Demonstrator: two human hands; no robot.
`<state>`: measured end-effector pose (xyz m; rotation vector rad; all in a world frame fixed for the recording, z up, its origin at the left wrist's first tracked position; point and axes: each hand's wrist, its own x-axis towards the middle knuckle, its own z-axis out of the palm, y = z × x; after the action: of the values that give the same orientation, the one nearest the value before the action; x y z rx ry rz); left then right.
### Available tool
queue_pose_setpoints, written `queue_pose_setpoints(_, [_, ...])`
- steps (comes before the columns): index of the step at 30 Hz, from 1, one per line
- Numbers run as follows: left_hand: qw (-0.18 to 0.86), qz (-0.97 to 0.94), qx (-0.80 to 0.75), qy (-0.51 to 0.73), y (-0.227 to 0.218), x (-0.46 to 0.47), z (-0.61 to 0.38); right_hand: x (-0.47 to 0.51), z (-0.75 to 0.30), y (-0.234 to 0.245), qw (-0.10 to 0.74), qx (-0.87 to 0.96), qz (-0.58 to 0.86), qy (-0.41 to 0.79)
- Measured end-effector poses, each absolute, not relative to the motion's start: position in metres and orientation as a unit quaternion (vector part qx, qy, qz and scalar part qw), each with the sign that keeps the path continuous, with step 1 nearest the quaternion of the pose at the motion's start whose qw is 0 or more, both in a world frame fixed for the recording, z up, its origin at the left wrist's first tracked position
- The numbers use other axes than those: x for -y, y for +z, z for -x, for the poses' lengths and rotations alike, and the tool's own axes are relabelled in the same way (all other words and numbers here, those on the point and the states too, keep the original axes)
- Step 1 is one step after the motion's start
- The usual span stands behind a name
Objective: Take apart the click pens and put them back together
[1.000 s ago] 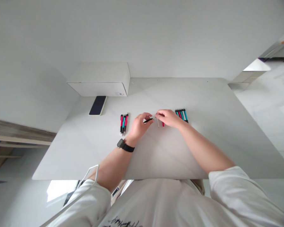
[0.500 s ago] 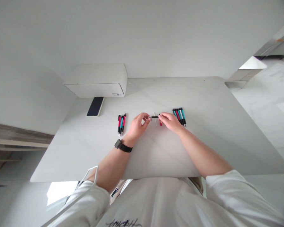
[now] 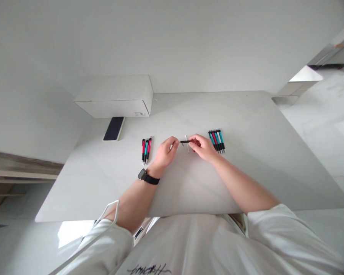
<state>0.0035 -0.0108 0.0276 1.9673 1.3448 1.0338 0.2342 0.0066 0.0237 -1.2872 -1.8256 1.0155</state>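
Observation:
My left hand and my right hand meet over the middle of the white table, both pinched on a short black pen piece held level between them. A bit of red pen shows under the fingers of my right hand. A thin white refill lies on the table just behind the black piece. Three pens, red and teal with black ends, lie side by side left of my left hand. Several more pens lie in a row right of my right hand.
A white box stands at the table's back left against the wall. A dark phone lies in front of it. A black watch is on my left wrist. A white cable hangs by my left sleeve.
My hands have come together: the black piece that my left hand held tilted is now level and gripped at both ends. The view has shifted slightly.

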Motion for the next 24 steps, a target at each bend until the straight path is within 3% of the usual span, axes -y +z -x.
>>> queue_pose_setpoints(6, [0.275,-0.725,-0.5,0.386,0.0297,0.0122,-0.0035,-0.0038,-0.2334,0.0245,0.314,0.704,0.503,0.39])
queue_pose_setpoints(11, [0.276,-0.722,-0.501,0.389,0.0292,0.0121,-0.0038,-0.0037,-0.2322,0.0225,0.358,0.687,0.486,0.404])
queue_pose_setpoints(16, [0.283,-0.721,-0.501,0.385,0.0288,0.0115,-0.0048,-0.0026,-0.2307,0.0242,0.315,0.701,0.494,0.408])
queue_pose_setpoints(24, [0.298,-0.721,-0.496,0.382,0.0291,0.0117,-0.006,-0.0017,-0.2263,0.0219,0.361,0.699,0.478,0.39])
